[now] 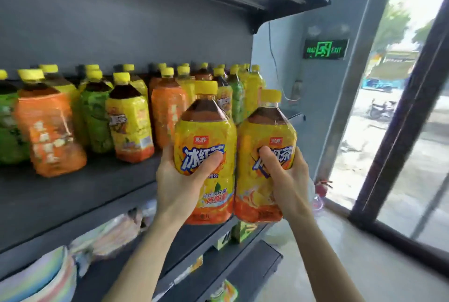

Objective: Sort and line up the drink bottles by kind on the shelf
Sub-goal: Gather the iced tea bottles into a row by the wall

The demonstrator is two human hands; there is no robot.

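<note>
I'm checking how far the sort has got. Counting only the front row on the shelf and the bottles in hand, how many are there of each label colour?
Yellow bottles: 3, two of them held, one each in the left hand and the right hand
Orange bottles: 2
Green bottles: 2
Total: 7
</note>
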